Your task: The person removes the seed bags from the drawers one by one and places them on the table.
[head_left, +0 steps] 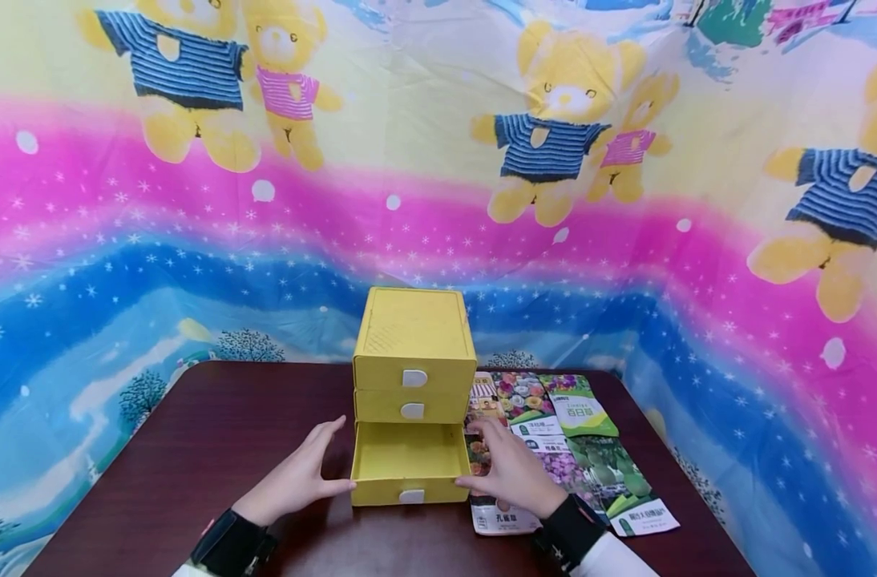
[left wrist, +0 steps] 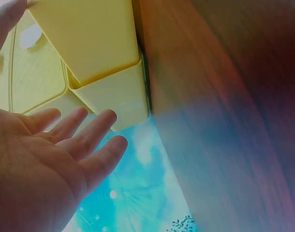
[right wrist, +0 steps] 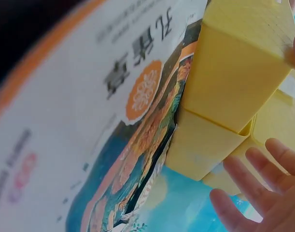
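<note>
A yellow three-drawer box [head_left: 415, 320] stands on the dark table, and its bottom drawer [head_left: 377, 491] is pulled out. The inside of that drawer shows bare yellow. My left hand [head_left: 301, 474] is at the drawer's left side, thumb tip right at the front corner, the other fingers spread and extended. On the opposite side my right hand [head_left: 519, 474] mirrors it, thumb at the right front corner. In the left wrist view the fingers [left wrist: 91, 137] stand apart from the drawer's side wall. The right fingers [right wrist: 248, 179] are likewise spread beside the box.
Several flower seed packets [head_left: 579, 409] lie in overlapping rows on the table right of the box, some beneath my right hand. The wooden table [head_left: 186, 449] extends to the left. Behind it hangs a bear-patterned cloth [head_left: 410, 160].
</note>
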`<act>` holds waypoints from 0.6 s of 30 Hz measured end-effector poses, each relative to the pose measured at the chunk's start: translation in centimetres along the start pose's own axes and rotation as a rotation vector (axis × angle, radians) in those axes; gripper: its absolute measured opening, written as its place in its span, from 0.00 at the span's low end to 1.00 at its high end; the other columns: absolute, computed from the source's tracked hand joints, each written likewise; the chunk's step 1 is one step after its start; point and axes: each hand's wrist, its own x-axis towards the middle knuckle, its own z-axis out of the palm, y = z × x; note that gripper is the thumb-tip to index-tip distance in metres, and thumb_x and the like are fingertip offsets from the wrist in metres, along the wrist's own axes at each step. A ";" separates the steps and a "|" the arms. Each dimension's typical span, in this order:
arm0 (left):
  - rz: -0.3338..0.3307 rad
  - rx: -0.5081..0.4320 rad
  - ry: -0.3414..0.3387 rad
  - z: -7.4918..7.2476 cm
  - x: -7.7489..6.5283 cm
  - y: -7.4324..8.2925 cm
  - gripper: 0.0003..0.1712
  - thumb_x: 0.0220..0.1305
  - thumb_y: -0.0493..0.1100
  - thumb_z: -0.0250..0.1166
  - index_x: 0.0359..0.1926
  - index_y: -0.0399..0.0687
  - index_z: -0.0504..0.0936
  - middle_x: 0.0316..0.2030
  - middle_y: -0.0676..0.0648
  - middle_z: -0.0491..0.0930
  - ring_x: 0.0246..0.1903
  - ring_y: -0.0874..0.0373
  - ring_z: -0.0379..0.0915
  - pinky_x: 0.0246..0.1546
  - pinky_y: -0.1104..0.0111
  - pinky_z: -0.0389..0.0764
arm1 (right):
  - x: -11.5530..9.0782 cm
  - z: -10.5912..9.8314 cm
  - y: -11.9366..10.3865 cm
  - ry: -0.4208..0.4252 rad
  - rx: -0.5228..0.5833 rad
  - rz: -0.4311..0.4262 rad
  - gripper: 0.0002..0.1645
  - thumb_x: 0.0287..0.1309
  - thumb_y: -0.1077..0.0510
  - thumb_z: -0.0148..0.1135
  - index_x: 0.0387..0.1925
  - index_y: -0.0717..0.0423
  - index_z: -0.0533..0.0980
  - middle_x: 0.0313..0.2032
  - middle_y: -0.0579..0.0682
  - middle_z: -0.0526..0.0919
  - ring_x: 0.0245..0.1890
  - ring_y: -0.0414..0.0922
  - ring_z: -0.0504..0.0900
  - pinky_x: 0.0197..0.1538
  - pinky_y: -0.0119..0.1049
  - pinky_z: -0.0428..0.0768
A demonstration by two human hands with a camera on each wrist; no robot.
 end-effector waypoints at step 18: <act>0.020 0.016 0.067 -0.1 3.1 -1.2 0.54 0.61 0.55 0.76 0.77 0.36 0.60 0.70 0.35 0.67 0.65 0.38 0.71 0.62 0.47 0.77 | 3.2 0.4 1.2 0.061 -0.063 0.012 0.61 0.50 0.17 0.64 0.72 0.53 0.65 0.62 0.56 0.76 0.47 0.43 0.81 0.45 0.41 0.84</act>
